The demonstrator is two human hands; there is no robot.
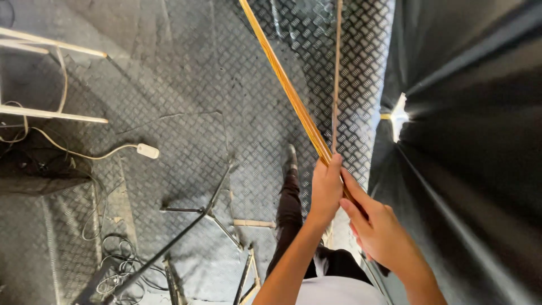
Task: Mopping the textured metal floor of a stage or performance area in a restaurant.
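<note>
At the lower middle of the view, the left hand point(326, 189) and right hand point(377, 229) are both closed around the near end of a long varnished wooden slat point(288, 87), the left just ahead of the right. The slat rises up and away to the left of the hands. Beside it runs a thin cord point(337, 73). Below the hands lie a checker-plate floor point(197, 85), a metal stand point(209, 212) and loose cables point(110, 265). The slat's far end is out of sight and could strike something; the cables could trip a foot.

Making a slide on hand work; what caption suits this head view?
Both hands, left hand and right hand, grip a long wooden strip above a diamond-plate floor.
</note>
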